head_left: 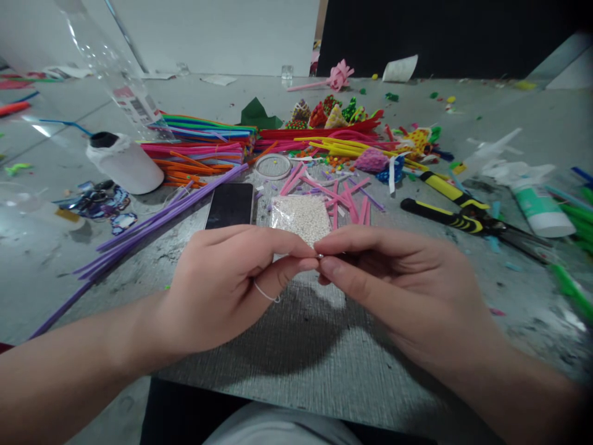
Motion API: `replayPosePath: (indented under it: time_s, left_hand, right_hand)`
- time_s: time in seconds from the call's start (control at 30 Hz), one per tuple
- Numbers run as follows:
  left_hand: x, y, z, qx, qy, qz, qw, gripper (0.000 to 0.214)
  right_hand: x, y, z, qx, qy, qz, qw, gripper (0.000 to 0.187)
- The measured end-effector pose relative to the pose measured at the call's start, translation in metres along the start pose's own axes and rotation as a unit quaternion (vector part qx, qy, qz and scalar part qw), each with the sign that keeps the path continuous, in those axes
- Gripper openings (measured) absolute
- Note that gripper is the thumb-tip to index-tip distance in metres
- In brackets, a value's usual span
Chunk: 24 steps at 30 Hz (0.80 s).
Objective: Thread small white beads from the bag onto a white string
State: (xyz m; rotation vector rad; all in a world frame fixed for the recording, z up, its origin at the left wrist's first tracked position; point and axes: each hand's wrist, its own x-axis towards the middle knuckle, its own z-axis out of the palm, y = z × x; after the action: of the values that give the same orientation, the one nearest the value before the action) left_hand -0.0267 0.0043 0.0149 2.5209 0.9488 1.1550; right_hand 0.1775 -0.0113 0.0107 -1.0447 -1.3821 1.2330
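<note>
My left hand [231, 284] is closed in a pinch in front of my chest. A thin white string [266, 293] comes out below its fingers and curls over. Opposite it, my right hand [403, 290] pinches with thumb and forefinger. Between the meeting fingertips shows a tiny shiny bead [320, 255]; whether the string passes through it is too small to tell. Just behind the hands lies a clear bag of white beads [303, 216], partly covered by my fingers. A dark-screened phone [231, 205] lies to the bag's left.
Purple pipe cleaners [162, 219] lie at left, near a white bottle [125, 164] and a tilted clear plastic bottle [115, 74]. Short pink pieces [354, 204] surround the bag. Yellow-black pliers [463, 216] and a green-labelled bottle [542, 204] are at right. Colourful pipe-cleaner bundles [199, 148] lie behind.
</note>
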Motion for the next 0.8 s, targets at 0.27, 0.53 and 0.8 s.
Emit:
replayPosePath:
  time_s: [0.27, 0.53, 0.8]
  left_hand:
    - [0.0009, -0.0009, -0.0006, -0.002, -0.005, 0.008, 1.000, 0.006]
    - [0.0002, -0.0017, -0.0005, -0.005, -0.011, 0.015, 1.000, 0.004]
    - [0.0007, -0.0027, 0.0013, -0.022, 0.001, 0.012, 1.000, 0.003]
  right_hand:
    - [-0.0005, -0.0018, -0.0006, 0.005, -0.003, -0.004, 1.000, 0.015]
    - [-0.0012, -0.0017, -0.0002, 0.004, -0.008, -0.011, 1.000, 0.015]
    - [0.0007, -0.0020, 0.0011, -0.020, -0.011, -0.044, 0.999, 0.015]
